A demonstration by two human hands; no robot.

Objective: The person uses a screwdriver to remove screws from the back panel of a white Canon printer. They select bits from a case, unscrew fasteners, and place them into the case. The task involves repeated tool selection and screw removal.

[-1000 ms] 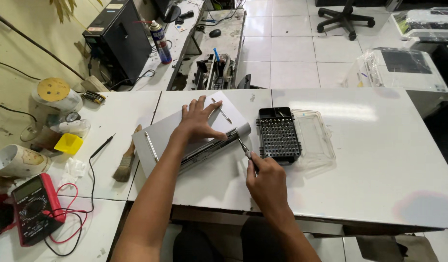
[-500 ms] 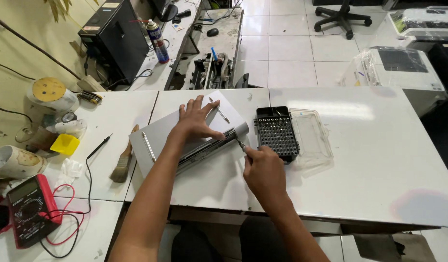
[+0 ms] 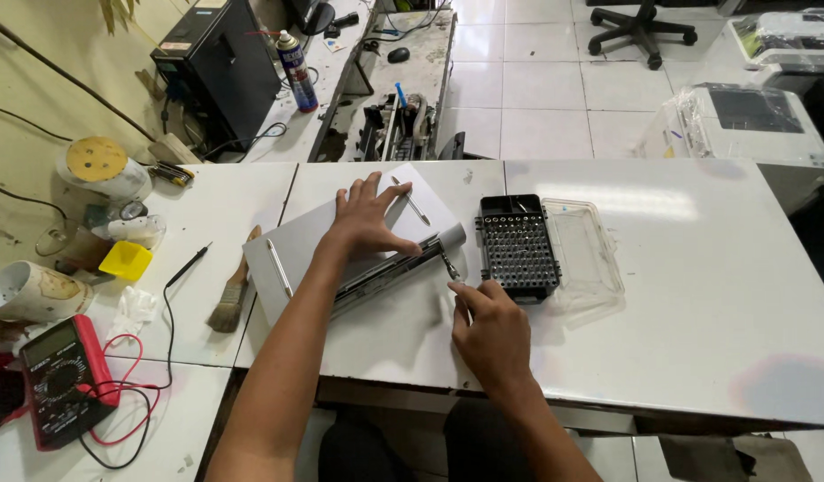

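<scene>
**Flat palm on the laptop, driver tip at its hinge corner**

Head view: your left hand (image 3: pixel 369 217) lies spread and flat on the closed silver laptop (image 3: pixel 340 241), fingers open, pressing rather than grasping. The laptop sits on the white surface (image 3: pixel 697 295), just left of the black bit case (image 3: pixel 517 246), turned at a slant so its dark hinge edge faces you. It looks like a thin, stiff slab with a smooth shell, so judge it slippery under a palm and moderately heavy; it would be best held by its long edges, away from the hinge, which is likely the delicate part.

Your right hand (image 3: pixel 490 332) is below the bit case, its grip pinched around a small screwdriver (image 3: pixel 450 268) whose tip meets the laptop's near right corner. That tool looks light and thin; it would roll if let go.

Two slim metal rods rest on the lid: one (image 3: pixel 412 200) just right of your left hand, one (image 3: pixel 279 267) near the laptop's left edge. Left of the laptop lie a paintbrush (image 3: pixel 231 295) and, further out, a red multimeter (image 3: pixel 62 379). The case's clear lid (image 3: pixel 583 248) lies open to the right of the bit case.
</scene>
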